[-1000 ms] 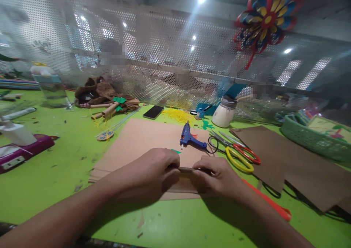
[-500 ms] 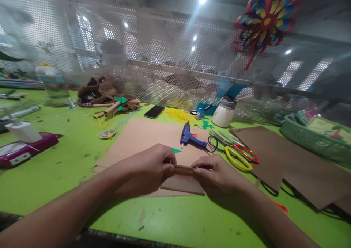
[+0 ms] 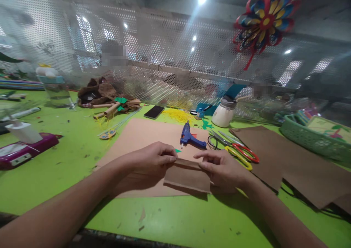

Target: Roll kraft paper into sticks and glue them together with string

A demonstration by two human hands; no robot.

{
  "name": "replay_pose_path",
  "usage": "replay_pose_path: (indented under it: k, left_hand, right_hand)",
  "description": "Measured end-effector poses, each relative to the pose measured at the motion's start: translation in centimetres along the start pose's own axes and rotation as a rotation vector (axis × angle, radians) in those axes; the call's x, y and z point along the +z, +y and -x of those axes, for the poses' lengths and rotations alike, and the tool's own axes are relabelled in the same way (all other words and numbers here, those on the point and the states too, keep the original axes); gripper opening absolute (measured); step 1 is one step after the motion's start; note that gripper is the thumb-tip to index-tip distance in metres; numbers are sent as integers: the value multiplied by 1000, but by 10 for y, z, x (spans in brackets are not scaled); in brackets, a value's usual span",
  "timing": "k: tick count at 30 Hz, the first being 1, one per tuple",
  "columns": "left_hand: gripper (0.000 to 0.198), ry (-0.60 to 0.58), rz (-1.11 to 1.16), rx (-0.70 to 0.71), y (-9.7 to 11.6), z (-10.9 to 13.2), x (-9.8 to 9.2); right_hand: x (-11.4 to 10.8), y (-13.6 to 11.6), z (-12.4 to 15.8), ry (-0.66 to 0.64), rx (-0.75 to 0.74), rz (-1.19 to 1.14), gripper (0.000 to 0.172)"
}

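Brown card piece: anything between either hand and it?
Nothing visible. The left hand and right hand both pinch the brown card piece along its top edge. The glue gun and scissors lie farther back, apart from it.

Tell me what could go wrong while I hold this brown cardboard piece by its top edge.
The brown cardboard piece hangs from fingertip pinches of the left hand and right hand; it could slip or crease crookedly. The blue glue gun lies just behind your knuckles, possibly hot. The yellow-handled scissors sit close to your right hand.
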State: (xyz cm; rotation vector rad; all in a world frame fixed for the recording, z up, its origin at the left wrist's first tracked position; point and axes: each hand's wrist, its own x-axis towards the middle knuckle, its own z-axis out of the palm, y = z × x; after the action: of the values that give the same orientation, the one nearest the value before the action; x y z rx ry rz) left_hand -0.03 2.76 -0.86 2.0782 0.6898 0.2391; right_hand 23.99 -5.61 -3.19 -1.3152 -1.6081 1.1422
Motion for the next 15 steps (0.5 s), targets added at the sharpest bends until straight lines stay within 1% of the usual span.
replay_pose_path:
  k: [2, 3, 5, 7, 9, 11, 12, 14, 15]
  left_hand:
    - [22, 4, 6, 32, 0, 0, -4]
    - [22, 12, 33, 38, 0, 0, -6]
    - [23, 7, 156, 51, -1, 0, -8]
    - [24, -39, 339, 61, -3, 0, -5]
    - [25, -114, 523, 56, -6, 0, 1]
    - [25, -197, 681, 25, -8, 0, 10]
    - [26, -232, 751, 9, -9, 1, 15]
    - [26, -289, 861, -22, -9, 3, 23]
    - [25, -310, 899, -39, -9, 4, 27]
  right_hand:
    - [-5, -2, 1, 30, -1, -32, 33]
    - [-7, -3, 1, 49, -13, -59, 33]
    - [-10, -5, 2, 96, -58, -168, 30]
    - [-10, -7, 4, 108, -97, -298, 31]
    - [-5, -11, 6, 36, -115, -308, 34]
    - [2, -18, 9, -107, -136, -214, 42]
    - [6, -22, 11, -184, -162, -166, 42]
    - [12, -29, 13, -288, -220, -123, 32]
    - [15, -31, 14, -309, -259, -111, 27]
